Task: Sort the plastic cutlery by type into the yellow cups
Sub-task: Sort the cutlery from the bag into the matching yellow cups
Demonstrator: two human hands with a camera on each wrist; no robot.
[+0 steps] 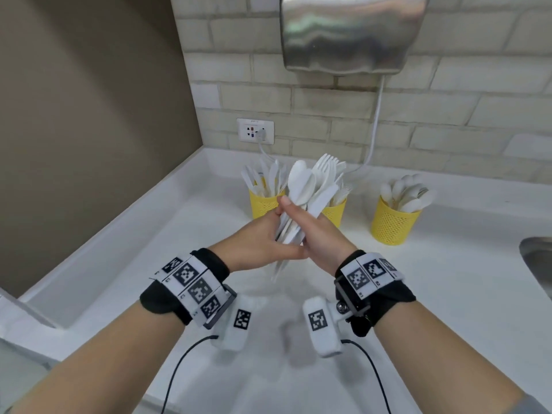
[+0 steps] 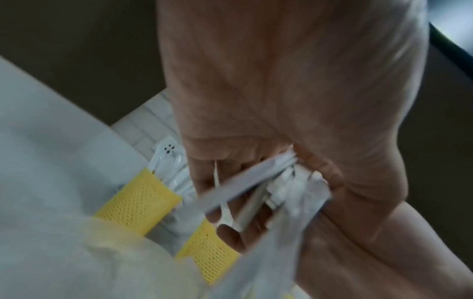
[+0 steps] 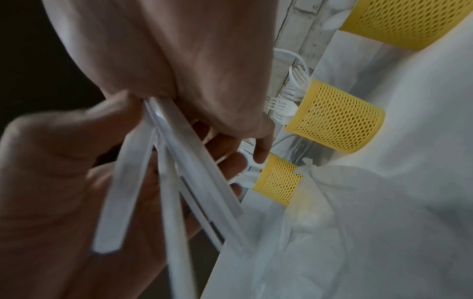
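Both hands hold one mixed bundle of white plastic cutlery (image 1: 309,189) above the white counter, spoon bowls and fork tines fanning upward. My left hand (image 1: 276,225) grips the handles from the left. From the right, my right hand (image 1: 294,213) wraps over them, index finger across the front. The wrist views show the handles (image 2: 256,182) (image 3: 179,161) squeezed between the palms. Behind stand three yellow mesh cups: the left cup (image 1: 263,206) holds knives, the middle cup (image 1: 336,212) forks, the right cup (image 1: 392,224) spoons.
A steel hand dryer (image 1: 349,34) hangs on the brick wall above the cups, its cable running down behind them. A wall socket (image 1: 255,131) sits at the back left. A sink rim (image 1: 537,264) shows at the right edge. A brown wall bounds the counter (image 1: 448,294) on the left.
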